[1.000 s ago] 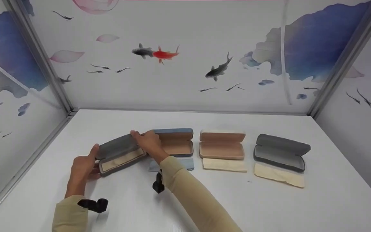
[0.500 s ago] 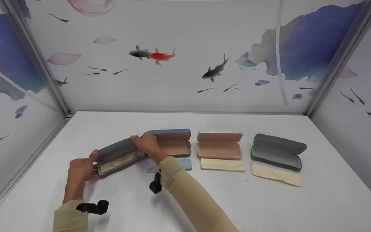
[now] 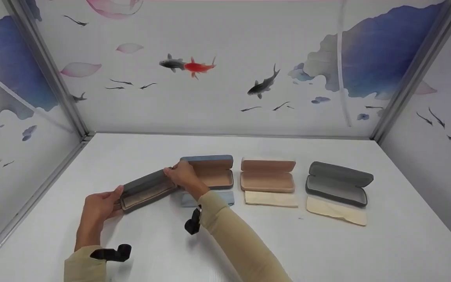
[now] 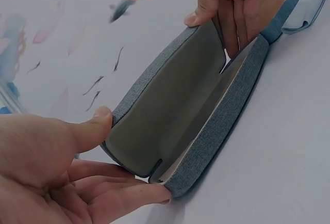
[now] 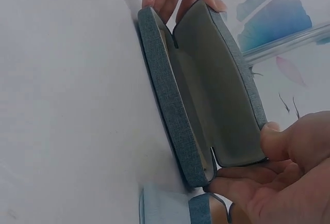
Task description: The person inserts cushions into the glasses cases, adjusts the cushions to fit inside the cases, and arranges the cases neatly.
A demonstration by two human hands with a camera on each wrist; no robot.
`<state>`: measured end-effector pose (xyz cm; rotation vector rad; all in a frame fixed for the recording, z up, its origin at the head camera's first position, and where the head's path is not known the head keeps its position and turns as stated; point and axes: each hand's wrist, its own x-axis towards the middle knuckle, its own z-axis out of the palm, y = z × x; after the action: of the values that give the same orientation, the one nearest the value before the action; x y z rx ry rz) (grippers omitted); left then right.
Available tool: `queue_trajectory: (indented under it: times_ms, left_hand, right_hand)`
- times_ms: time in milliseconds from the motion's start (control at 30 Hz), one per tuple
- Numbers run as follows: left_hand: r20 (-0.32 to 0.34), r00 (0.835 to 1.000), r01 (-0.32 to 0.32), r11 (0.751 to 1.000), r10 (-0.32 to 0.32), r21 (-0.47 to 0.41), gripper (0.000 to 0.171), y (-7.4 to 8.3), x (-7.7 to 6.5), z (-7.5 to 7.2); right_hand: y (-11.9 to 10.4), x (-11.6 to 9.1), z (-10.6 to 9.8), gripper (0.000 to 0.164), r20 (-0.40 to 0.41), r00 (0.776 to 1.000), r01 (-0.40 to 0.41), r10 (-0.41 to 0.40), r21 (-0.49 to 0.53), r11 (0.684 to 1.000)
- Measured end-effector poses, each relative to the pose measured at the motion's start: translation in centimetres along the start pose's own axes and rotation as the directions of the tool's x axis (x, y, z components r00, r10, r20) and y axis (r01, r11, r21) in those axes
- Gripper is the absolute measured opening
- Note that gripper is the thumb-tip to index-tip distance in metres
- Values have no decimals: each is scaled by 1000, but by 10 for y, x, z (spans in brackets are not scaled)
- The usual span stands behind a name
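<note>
A dark grey-blue glasses case [image 3: 147, 182] sits slanted at the left of the table, its lid partly raised over the base. My left hand [image 3: 98, 205] grips its left end, thumb on the lid's edge and fingers round the end near the hinge. At the other end my right hand [image 3: 184, 176] holds the case the same way, thumb on the lid's rim. In the left wrist view the lid's grey lining [image 4: 170, 100] faces the camera. A thin strip of the pale inside of the base [image 3: 149, 199] shows in the head view.
To the right stand three more open cases: a blue one [image 3: 213, 178], a pink one [image 3: 267, 182] and a grey one [image 3: 337, 188]. A folded cloth lies before each: blue [image 3: 225, 199], cream [image 3: 271, 199] and cream [image 3: 335, 210]. Printed walls enclose the white table [image 3: 163, 243].
The lid of the left case has swung down towards its base, hiding most of the cream cloth seen inside before. Both hands have followed it, still gripping the ends.
</note>
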<state>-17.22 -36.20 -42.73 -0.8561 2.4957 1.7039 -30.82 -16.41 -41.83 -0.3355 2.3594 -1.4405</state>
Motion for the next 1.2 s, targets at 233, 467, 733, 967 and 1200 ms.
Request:
queue_trajectory:
  times_ms: [233,467,733,967,1200]
  left_hand:
    - [-6,1000,-26,1000,26,-11,80,-4,2,-4]
    - [15,1000,-26,999,25,29,79,-11,2,-7]
    - [17,999,-41,997,40,60,74,-10,1,-8]
    - [14,998,-57,994,56,94,75,-11,0,-8]
    - [-3,998,-57,992,57,114,78,-12,3,-5]
  right_hand:
    - [1,-1,-3,35,30,999,42,-41,-59,997]
    - [6,-4,0,23,13,999,37,-36,-93,995]
    - [10,-8,1,30,-4,999,47,-48,-107,993]
    - [12,-12,-1,29,13,998,56,-55,-115,992]
    - [17,-11,-1,31,-11,997,76,-78,-87,993]
